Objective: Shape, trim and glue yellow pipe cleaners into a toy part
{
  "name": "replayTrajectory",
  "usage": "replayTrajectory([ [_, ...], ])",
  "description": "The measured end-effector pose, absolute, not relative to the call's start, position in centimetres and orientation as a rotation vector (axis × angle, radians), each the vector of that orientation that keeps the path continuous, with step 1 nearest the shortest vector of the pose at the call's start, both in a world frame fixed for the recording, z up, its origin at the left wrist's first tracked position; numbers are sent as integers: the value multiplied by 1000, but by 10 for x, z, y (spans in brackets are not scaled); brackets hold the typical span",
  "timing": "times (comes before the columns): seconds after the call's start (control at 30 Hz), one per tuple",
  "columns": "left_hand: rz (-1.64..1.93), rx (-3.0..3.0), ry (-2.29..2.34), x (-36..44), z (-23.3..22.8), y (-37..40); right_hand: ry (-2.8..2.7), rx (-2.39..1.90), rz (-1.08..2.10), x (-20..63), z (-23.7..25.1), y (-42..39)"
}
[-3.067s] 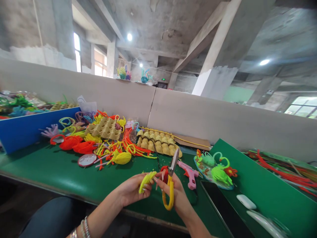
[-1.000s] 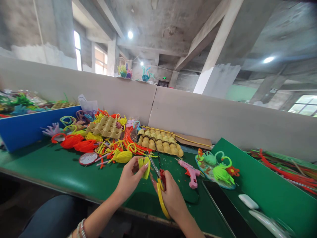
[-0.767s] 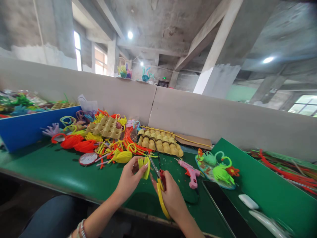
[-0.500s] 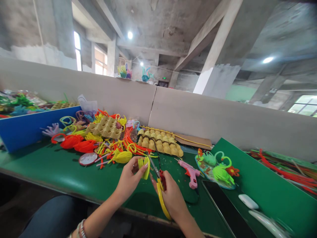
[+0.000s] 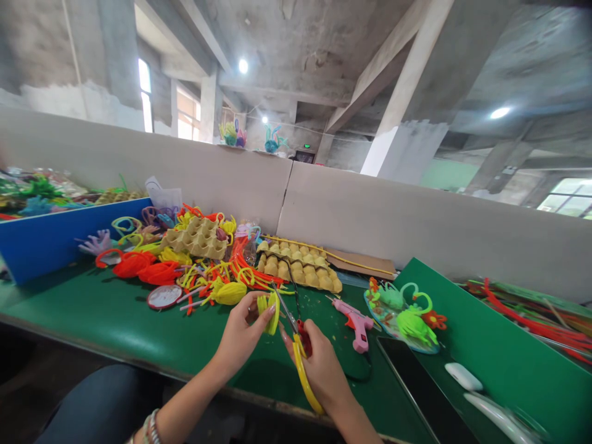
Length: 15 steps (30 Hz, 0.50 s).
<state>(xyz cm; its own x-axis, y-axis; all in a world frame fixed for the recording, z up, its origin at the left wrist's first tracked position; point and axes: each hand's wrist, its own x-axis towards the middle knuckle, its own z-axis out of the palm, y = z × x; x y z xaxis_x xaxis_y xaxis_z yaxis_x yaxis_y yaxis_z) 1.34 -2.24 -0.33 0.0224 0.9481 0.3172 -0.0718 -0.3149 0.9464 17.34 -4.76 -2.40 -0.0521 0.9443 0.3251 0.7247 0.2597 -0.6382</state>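
Note:
Pinched in the fingers of my left hand (image 5: 243,336) is a yellow pipe-cleaner bundle (image 5: 269,312), its strands bent into loops. My right hand (image 5: 319,364) is closed on a pair of scissors (image 5: 298,370) with yellow and red handles. The metal blades point up and away, close to the right side of the bundle; whether they touch it I cannot tell. Just behind the left hand lies a yellow pipe-cleaner piece (image 5: 229,293) shaped like a rounded body. A pink hot glue gun (image 5: 354,323) rests to the right of the scissors.
Egg cartons (image 5: 300,266) and a heap of red and yellow pipe cleaners (image 5: 152,269) cover the back of the green table (image 5: 134,336). At right are a green pipe-cleaner swan (image 5: 415,324), a phone (image 5: 423,388) and a white case (image 5: 463,376). Blue (image 5: 69,237) and green boards (image 5: 499,345) flank the place.
Almost nothing differs. The scissors' yellow handle has shifted very slightly down and right; both hands stay in place with their holds unchanged.

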Motion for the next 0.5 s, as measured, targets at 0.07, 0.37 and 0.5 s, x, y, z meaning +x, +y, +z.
replayTrajectory([
  [0.07, 1446, 1406, 959, 13, -4, -22, -1830, -1519, 419, 173, -24, -47],
  [0.37, 1446, 1384, 945, 13, -5, -21, -1897, -1583, 285, 180, -24, -45],
  [0.5, 1453, 1353, 935, 13, -5, -20, -1907, -1585, 269, 178, -25, -46],
])
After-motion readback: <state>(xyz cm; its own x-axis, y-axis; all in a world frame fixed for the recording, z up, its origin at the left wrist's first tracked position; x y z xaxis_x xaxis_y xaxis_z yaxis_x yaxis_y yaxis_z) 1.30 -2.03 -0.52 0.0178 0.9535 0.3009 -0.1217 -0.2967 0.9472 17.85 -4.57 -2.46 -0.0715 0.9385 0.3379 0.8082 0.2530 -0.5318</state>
